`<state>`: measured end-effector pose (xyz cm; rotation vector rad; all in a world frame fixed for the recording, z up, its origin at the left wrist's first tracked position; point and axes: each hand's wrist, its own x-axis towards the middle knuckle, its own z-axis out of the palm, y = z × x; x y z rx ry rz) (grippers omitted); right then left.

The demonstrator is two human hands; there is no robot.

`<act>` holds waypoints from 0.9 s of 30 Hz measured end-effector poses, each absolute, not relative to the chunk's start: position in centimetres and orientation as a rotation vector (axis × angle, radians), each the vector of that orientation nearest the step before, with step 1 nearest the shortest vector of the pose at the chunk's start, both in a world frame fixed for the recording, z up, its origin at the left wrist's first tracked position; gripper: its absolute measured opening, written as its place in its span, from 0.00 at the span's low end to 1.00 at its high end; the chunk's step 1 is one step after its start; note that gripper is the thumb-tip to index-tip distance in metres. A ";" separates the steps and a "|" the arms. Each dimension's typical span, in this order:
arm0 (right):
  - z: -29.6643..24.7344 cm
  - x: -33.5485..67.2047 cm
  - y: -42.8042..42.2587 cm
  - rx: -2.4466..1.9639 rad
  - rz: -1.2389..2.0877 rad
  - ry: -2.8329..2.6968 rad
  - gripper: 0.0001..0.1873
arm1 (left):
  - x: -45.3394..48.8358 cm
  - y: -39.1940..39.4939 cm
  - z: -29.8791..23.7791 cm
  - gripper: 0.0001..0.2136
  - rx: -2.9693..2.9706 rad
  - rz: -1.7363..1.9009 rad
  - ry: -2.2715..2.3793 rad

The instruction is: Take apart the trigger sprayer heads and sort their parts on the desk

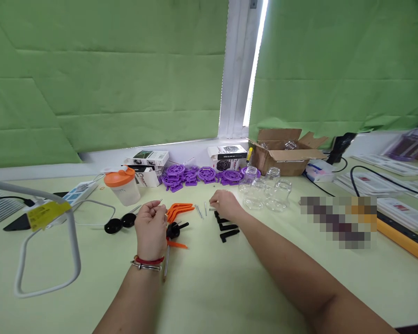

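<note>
My left hand (151, 228) is closed in a loose fist over the table, with a thin metal pin sticking out above the fingers. Just right of it lie a black plastic part (175, 228) and orange plastic pieces (179, 211). A long metal rod (166, 262) lies below the wrist. My right hand (224, 204) reaches forward, its fingertips pinched down at a small metal spring (212, 209) on the table. Loose metal pins (199, 211) lie between the hands. Black L-shaped pieces (228, 227) sit under my right wrist.
Purple plastic wheels (191, 175) line the back, with small boxes (149, 158) behind. An orange-lidded shaker (121, 185), black discs (118, 223), glass jars (264, 190), a cardboard box (285, 153), a tissue pack (318, 170), a power strip (80, 189) and a white lamp frame (48, 246) surround the area.
</note>
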<state>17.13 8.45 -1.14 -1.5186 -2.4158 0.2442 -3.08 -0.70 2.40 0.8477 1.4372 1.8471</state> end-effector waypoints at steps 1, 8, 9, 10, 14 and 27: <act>-1.1 17.6 9.1 -1.576 0.240 -2.373 0.12 | -3.1 -0.7 2.4 0.13 0.848 1.847 1.435; -1.9 18.5 11.7 -1.720 0.329 -2.323 0.08 | -3.2 -0.8 2.3 0.13 0.843 1.841 1.422; -2.0 18.4 11.7 -1.726 0.329 -2.319 0.08 | -3.2 -0.7 2.3 0.13 0.843 1.840 1.427; -2.1 18.3 11.7 -1.731 0.329 -2.314 0.09 | -3.3 -0.7 2.3 0.13 0.843 1.838 1.432; -2.3 18.0 11.7 -1.723 0.340 -2.301 0.09 | -3.3 -0.5 2.0 0.13 0.848 1.840 1.427; -1.5 19.2 11.3 -1.656 0.522 -2.076 0.10 | -4.3 -0.1 1.8 0.12 0.875 1.871 1.475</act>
